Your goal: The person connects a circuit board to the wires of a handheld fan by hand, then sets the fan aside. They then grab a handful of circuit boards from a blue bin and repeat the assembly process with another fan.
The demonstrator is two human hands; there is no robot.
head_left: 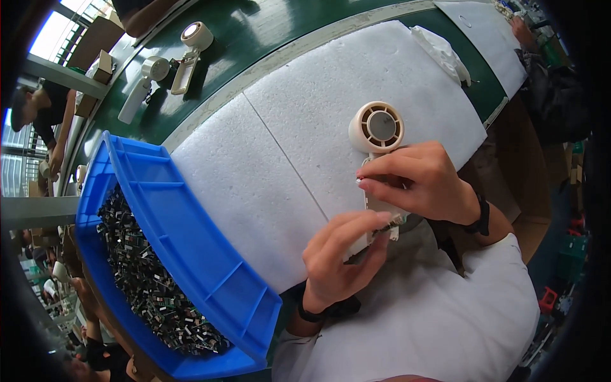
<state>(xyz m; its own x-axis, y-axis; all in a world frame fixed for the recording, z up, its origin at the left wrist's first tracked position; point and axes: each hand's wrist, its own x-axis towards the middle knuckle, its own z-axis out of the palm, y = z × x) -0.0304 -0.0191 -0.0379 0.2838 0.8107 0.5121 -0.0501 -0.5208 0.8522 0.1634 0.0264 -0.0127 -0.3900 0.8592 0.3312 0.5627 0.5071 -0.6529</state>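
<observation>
A cream handheld fan (356,130) lies on the white foam sheet in front of me, its round grille facing up. Its handle runs toward me and looks like an open shell, mostly covered by my hands. My left hand (340,258) pinches a small circuit board (396,224) between thumb and fingers beside the handle's near end. Just below the fan head, my right hand (426,181) is closed in a pinch on a tiny white connector (359,181) with a hint of red by it. Any wire running from it is too small to follow.
At my left stands a blue bin (210,267) heaped with small circuit boards (153,274). Two more fans (137,99) (191,57) lie on the green bench (254,38) beyond. A white plastic bag (439,54) rests at the foam's far right edge. Other people sit around.
</observation>
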